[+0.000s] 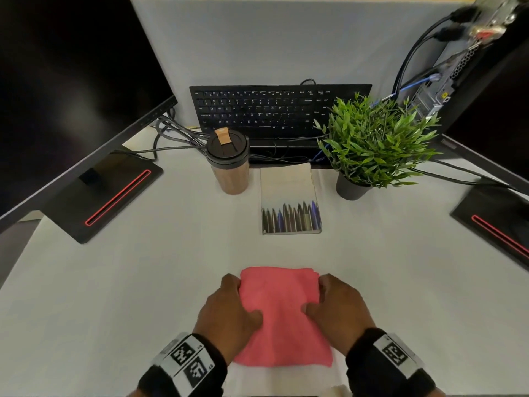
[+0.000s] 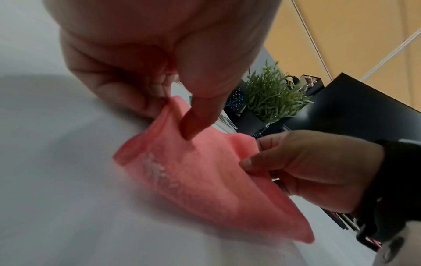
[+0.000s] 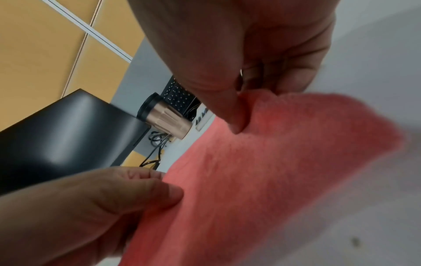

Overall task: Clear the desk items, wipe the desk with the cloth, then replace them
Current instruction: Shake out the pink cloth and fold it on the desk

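A folded pink cloth (image 1: 282, 313) lies at the near edge of the white desk (image 1: 143, 282). My left hand (image 1: 229, 308) pinches its left side, thumb on top and fingers curled under the edge. My right hand (image 1: 337, 305) pinches its right side the same way. In the left wrist view the cloth (image 2: 205, 176) is lifted a little where my left hand (image 2: 173, 100) holds it; the right wrist view shows my right hand (image 3: 241, 108) gripping the cloth (image 3: 273, 171). Farther back stand a copper travel mug (image 1: 230, 164), a notebook (image 1: 289, 199) and a potted plant (image 1: 369, 147).
A black keyboard (image 1: 272, 110) leans against the grey partition at the back. Monitors stand on bases at the left (image 1: 106, 196) and right (image 1: 498, 219). A computer tower (image 1: 472, 53) with cables is at the back right. Cables (image 1: 177, 136) trail behind the mug.
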`<move>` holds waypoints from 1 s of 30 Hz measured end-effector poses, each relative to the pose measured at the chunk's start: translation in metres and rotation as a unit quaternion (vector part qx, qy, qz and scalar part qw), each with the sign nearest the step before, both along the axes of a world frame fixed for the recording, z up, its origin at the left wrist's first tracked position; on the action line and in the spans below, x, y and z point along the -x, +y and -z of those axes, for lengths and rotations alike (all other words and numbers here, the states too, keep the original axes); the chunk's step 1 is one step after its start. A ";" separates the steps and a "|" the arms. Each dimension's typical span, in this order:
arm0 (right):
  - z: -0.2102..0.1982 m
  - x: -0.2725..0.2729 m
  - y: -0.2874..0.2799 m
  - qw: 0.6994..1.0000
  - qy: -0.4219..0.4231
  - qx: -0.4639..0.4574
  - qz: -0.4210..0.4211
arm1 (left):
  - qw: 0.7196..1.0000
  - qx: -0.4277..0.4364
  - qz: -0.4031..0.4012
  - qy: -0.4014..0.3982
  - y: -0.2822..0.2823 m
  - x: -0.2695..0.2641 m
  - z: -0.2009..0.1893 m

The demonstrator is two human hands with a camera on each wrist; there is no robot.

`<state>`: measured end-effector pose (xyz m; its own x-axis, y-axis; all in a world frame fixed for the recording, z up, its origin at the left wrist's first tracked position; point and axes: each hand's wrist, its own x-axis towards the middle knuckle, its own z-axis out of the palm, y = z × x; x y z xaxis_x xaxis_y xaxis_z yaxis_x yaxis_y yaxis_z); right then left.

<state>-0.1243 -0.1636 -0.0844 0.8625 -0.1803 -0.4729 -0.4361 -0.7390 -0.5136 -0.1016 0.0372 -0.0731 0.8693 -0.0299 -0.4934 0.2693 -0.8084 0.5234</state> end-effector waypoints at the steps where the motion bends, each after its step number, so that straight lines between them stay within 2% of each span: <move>1: 0.000 0.000 0.002 1.000 -0.008 0.008 -0.010 | 1.000 -0.008 -0.004 0.002 0.000 0.000 -0.001; 4: -0.002 0.003 0.007 0.998 -0.061 0.010 -0.007 | 0.998 -0.043 0.005 -0.042 0.003 0.003 -0.004; 7: -0.004 0.010 0.010 1.000 -0.013 0.005 0.008 | 0.996 -0.066 0.050 -0.030 0.003 0.011 -0.007; 9: -0.005 0.009 0.013 1.000 0.016 -0.006 0.008 | 0.997 -0.060 0.051 -0.002 0.001 0.012 -0.006; 11: -0.003 0.008 0.014 1.000 0.006 -0.018 -0.001 | 0.998 -0.044 0.041 0.004 0.001 0.009 -0.007; 14: -0.002 0.008 0.013 0.998 -0.036 -0.049 0.001 | 0.999 -0.004 0.047 -0.014 0.003 0.006 -0.005; 16: -0.004 0.008 0.010 0.994 -0.037 -0.097 0.032 | 0.998 0.031 0.046 -0.028 0.002 0.003 -0.006; 19: -0.009 0.005 0.004 0.983 -0.041 -0.158 0.084 | 0.993 0.112 -0.028 0.016 -0.004 -0.003 -0.008; 23: -0.008 -0.003 -0.003 0.965 -0.018 -0.219 0.139 | 0.970 0.197 -0.126 0.069 -0.006 -0.007 -0.006; 26: -0.007 -0.003 -0.009 0.958 -0.014 -0.245 0.152 | 0.962 0.228 -0.134 0.070 -0.009 -0.009 -0.006; 30: -0.012 0.003 -0.023 0.947 -0.032 -0.266 0.176 | 0.958 0.258 -0.103 0.069 -0.022 -0.017 -0.010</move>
<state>-0.1269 -0.1870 -0.0728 0.8230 -0.2139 -0.5262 -0.5629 -0.1825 -0.8061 -0.0847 0.0148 -0.0629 0.8102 -0.1354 -0.5703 0.4911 -0.3744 0.7865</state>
